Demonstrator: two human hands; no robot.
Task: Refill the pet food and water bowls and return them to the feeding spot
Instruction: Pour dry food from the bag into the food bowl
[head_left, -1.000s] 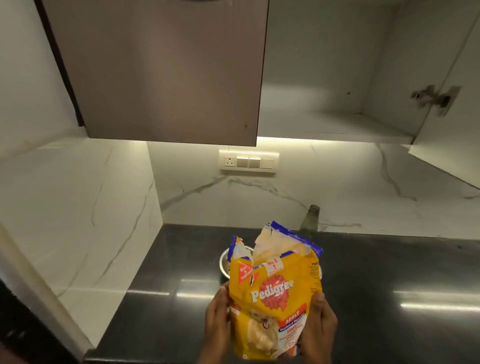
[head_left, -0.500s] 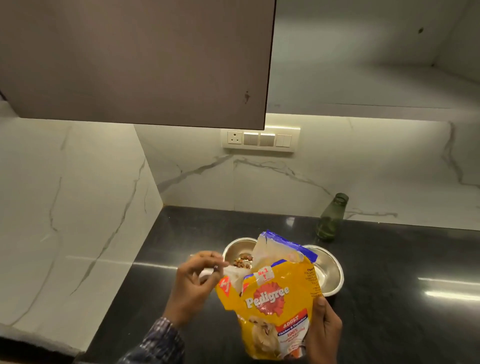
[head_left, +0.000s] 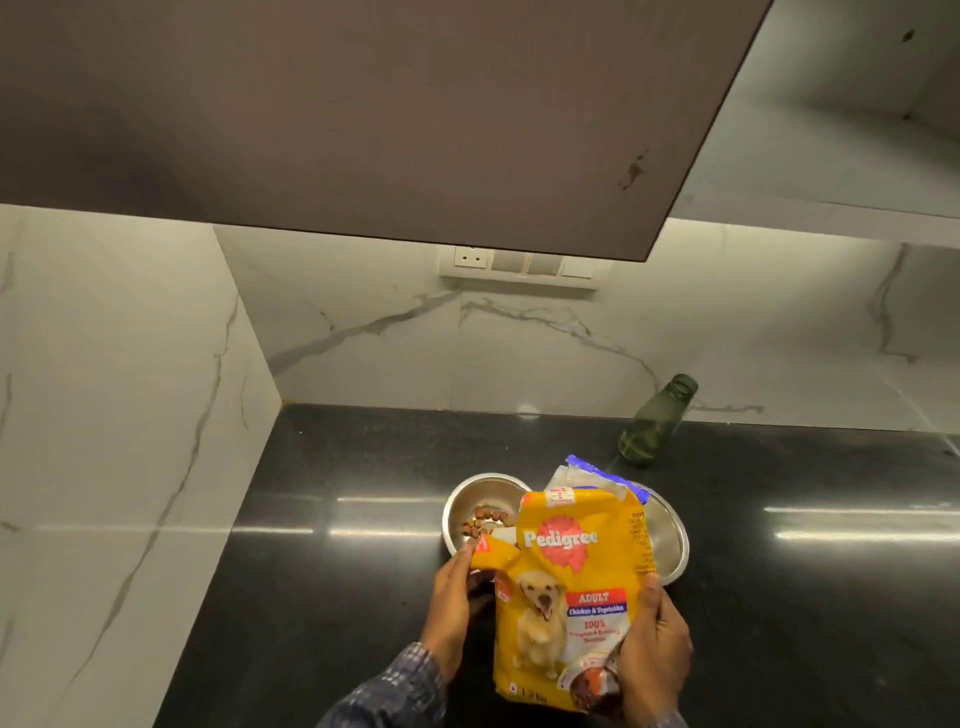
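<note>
A yellow Pedigree pet food bag (head_left: 569, 597) stands upright on the black counter (head_left: 337, 597), its torn top open. My left hand (head_left: 454, 605) pinches the bag's upper left corner flap. My right hand (head_left: 652, 654) grips its lower right edge. Behind the bag sit two steel bowls side by side. The left bowl (head_left: 475, 499) holds a few brown kibbles (head_left: 485, 519). The right bowl (head_left: 670, 540) is mostly hidden by the bag, so its contents cannot be seen.
An open green glass bottle (head_left: 654, 421) stands behind the bowls near the marble backsplash. A brown cabinet door (head_left: 363, 114) hangs overhead, with an open shelf to its right. A socket and switch plate (head_left: 519, 265) sits on the wall. A marble side wall bounds the counter's left.
My left hand came back down from beside the bag's torn top and now holds its upper left corner. The view dipped toward the counter and closer to the bag.
</note>
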